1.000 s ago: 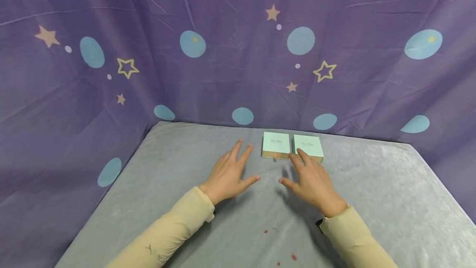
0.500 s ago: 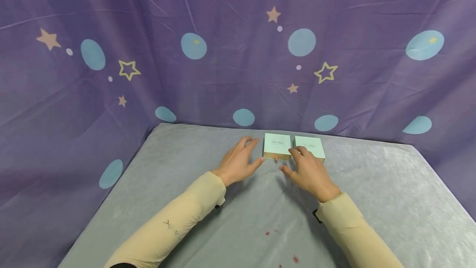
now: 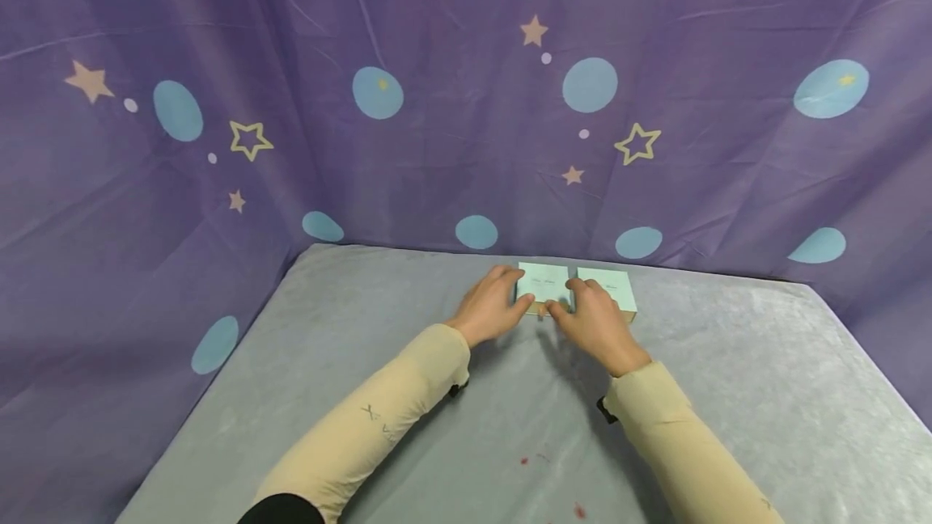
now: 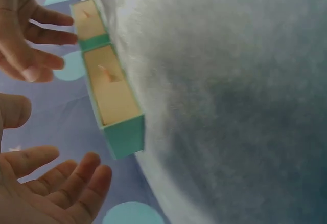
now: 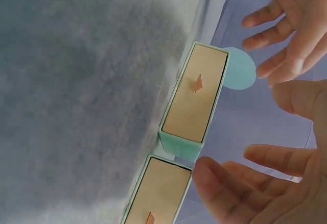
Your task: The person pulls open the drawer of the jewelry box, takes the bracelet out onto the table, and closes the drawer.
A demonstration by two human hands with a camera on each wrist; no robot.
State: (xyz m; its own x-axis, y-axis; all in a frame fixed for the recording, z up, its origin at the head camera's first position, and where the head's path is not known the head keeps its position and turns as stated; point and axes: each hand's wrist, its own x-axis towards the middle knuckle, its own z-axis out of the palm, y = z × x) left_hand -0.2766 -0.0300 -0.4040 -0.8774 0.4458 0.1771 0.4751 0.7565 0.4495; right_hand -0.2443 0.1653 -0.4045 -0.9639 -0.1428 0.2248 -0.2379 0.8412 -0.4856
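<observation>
Two mint-green boxes stand side by side at the back of the table, a narrow gap between them. The left box (image 3: 544, 277) and right box (image 3: 617, 288) bear small print on top. Their tan fronts each carry a little ribbon tab (image 5: 198, 84). My left hand (image 3: 489, 310) hovers by the left side of the left box, fingers loosely bent and apart from it in the left wrist view. My right hand (image 3: 599, 323) reaches toward the gap, its fingertips near the left box's right side and overlapping the right box in the head view. Both hands hold nothing.
A grey cloth covers the table (image 3: 728, 378), with a few red spots (image 3: 579, 511) near the front. Behind the boxes and along the left hangs a purple curtain (image 3: 437, 152) printed with stars and blue ovals.
Both hands have moved toward the left box, the left hand forward and to the right, the right hand slightly leftward. They are now closer together, on either side of it. The boxes have stayed put.
</observation>
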